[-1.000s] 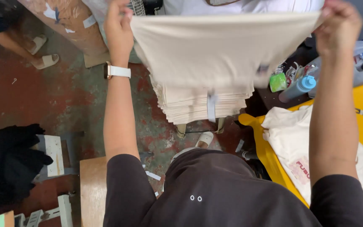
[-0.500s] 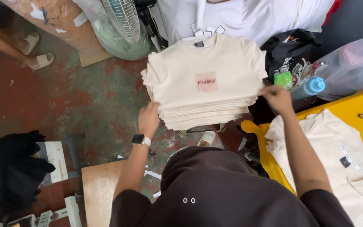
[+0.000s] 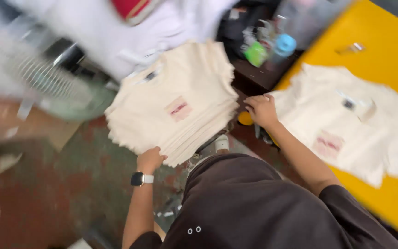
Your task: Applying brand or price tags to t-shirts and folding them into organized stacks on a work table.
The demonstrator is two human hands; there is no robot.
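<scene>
The stack of cream T-shirts (image 3: pixel 176 103) sits left of the yellow worktop (image 3: pixel 383 60); left hand (image 3: pixel 150 159) pinches its near edge (squaring it, seemingly); right hand (image 3: pixel 262 109) rests loosely curled, holding nothing, beside another T-shirt (image 3: pixel 346 129).

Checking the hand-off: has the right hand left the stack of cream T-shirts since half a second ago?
Yes. The right hand moved off the stack of cream T-shirts toward the yellow table.

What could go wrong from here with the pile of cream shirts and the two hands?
1. The stack of cream shirts is fanned out unevenly and seems to overhang its support; it might slide to the floor.
2. The left hand touches only the near edge, so a pull may drag lower shirts out of line.
3. The right hand is at the sleeve of the cream shirt on the yellow table; a tug could wrinkle it.
</scene>
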